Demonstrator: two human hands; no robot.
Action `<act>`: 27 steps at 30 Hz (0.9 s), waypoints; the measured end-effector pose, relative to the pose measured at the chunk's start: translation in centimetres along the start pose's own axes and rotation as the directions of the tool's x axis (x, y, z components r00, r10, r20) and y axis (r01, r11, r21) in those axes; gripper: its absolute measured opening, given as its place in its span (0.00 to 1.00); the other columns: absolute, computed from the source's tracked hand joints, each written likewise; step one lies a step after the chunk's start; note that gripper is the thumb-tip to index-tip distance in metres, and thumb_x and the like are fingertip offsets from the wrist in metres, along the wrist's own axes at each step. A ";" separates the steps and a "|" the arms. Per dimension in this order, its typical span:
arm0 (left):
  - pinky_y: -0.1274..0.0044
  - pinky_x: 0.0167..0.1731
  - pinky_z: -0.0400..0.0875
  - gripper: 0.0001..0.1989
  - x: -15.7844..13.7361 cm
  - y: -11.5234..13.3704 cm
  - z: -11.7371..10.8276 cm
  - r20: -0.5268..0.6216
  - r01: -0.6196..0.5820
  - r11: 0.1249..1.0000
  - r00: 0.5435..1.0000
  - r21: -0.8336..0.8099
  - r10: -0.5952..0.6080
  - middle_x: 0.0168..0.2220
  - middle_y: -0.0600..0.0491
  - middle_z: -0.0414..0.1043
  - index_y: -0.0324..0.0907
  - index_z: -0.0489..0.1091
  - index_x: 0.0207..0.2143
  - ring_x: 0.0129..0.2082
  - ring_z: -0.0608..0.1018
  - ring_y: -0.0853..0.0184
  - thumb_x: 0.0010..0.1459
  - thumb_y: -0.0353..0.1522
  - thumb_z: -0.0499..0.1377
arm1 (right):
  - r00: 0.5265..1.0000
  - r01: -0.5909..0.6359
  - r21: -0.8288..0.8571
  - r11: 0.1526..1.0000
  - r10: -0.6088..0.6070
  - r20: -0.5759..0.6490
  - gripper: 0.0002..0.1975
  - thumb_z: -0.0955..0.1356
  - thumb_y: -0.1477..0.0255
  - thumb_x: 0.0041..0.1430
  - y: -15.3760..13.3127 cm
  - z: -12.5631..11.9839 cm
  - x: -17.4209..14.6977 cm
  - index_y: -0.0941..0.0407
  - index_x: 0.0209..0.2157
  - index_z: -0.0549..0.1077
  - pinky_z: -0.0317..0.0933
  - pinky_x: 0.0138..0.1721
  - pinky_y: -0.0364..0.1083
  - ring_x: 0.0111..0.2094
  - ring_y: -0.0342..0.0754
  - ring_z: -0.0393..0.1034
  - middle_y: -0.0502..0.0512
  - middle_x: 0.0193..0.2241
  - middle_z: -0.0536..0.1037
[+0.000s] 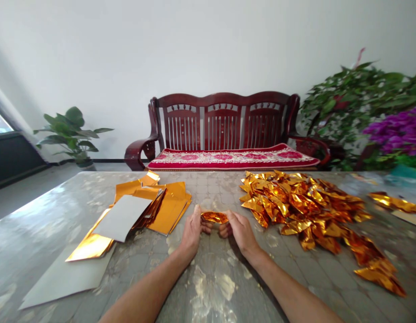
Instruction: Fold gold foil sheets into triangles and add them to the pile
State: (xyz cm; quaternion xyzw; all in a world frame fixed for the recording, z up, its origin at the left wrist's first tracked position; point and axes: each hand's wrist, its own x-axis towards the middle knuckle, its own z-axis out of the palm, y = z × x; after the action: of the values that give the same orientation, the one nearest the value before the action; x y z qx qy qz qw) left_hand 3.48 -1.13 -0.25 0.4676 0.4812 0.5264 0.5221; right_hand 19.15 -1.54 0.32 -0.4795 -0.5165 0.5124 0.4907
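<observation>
Between my two hands is a folded gold foil paper ingot (214, 217), held level just above the table. My left hand (193, 226) is closed on its left end, thumb on top and fingers curled beneath. Its right end is pinched by my right hand (239, 229) in the same way. To the left lies a loose stack of flat gold foil sheets (172, 202), some turned to their grey-white backs (125, 215). On the right spreads a large heap of folded gold foil pieces (302, 202), with a few trailing toward the near right.
The patterned table (214, 287) stretches across the foreground. At its right edge are more gold foil (396, 202) and clear plastic. Behind stands a dark wooden bench (224, 121) with a red patterned cushion (228, 157). Potted plants (71, 134) and purple flowers (398, 130) flank it.
</observation>
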 end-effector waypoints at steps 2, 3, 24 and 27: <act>0.72 0.26 0.72 0.31 0.1 -0.1 0.0 0.008 0.008 1.000 1.000 -0.012 -0.008 0.26 0.46 0.77 0.44 0.77 0.31 0.25 0.77 0.62 0.59 0.58 0.46 | 1.000 -0.011 0.005 1.000 0.011 -0.007 0.27 0.61 0.49 0.58 0.0 -0.1 0.0 0.59 0.37 0.74 0.64 0.21 0.44 0.19 0.48 0.71 0.51 0.18 0.75; 0.73 0.26 0.72 0.31 0.1 -0.1 0.0 0.011 0.010 1.000 1.000 -0.015 -0.010 0.26 0.46 0.77 0.44 0.77 0.31 0.25 0.77 0.62 0.59 0.57 0.47 | 1.000 -0.018 0.003 1.000 0.018 -0.011 0.27 0.61 0.49 0.58 0.0 -0.1 0.0 0.59 0.37 0.74 0.64 0.21 0.44 0.19 0.48 0.71 0.51 0.18 0.75; 0.80 0.21 0.59 0.19 0.6 -1.0 -0.1 -0.029 -0.091 0.953 0.994 0.287 0.104 0.20 0.56 0.69 0.37 0.77 0.40 0.19 0.68 0.71 0.58 0.39 0.53 | 1.000 0.017 0.006 1.000 -0.016 -0.010 0.24 0.66 0.56 0.56 1.2 0.3 0.1 0.61 0.45 0.75 0.63 0.23 0.42 0.20 0.44 0.70 0.50 0.20 0.75; 0.79 0.24 0.63 0.17 0.7 -1.0 -0.2 -0.055 -0.110 0.933 0.989 0.344 0.137 0.24 0.54 0.73 0.39 0.77 0.41 0.21 0.72 0.69 0.57 0.36 0.53 | 0.998 0.057 -0.067 0.996 -0.057 -0.003 0.25 0.64 0.56 0.59 1.5 0.1 0.0 0.61 0.49 0.74 0.65 0.25 0.43 0.22 0.45 0.71 0.51 0.22 0.76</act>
State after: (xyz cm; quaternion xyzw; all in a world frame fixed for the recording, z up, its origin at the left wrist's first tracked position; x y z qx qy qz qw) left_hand 3.40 -0.46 -1.28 0.5590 0.5546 0.4850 0.3805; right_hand 19.02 -1.47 -1.15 -0.4820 -0.5456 0.4795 0.4900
